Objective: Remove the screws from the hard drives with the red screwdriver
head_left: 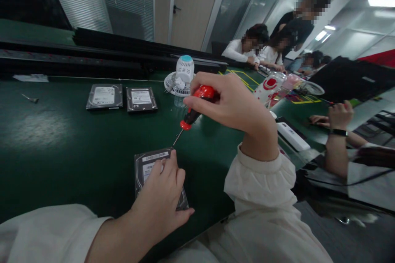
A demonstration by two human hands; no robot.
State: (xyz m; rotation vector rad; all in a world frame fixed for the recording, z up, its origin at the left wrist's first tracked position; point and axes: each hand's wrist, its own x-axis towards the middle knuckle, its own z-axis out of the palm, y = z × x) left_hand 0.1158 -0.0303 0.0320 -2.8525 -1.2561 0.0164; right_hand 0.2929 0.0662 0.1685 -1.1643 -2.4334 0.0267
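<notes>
A hard drive (pixel 156 156) lies label up on the green table before me. My left hand (pixel 162 187) rests across it, holding it against the table. The index fingertip reaches the drive's far right corner, and the thumb extends past its near right edge. Closed around a red and black screwdriver (pixel 191 116), my right hand (pixel 230 100) is raised above that corner. The screwdriver slants down, its thin tip at the corner beside my left index finger; exact contact is too small to make out.
Two more hard drives, one on the left (pixel 105 96) and one on the right (pixel 142 99), lie farther back. Behind the screwdriver is a white fan (pixel 184 72). A white box-shaped device (pixel 293 136) sits at right, near another person's hand (pixel 341 115). Other people sit farther back.
</notes>
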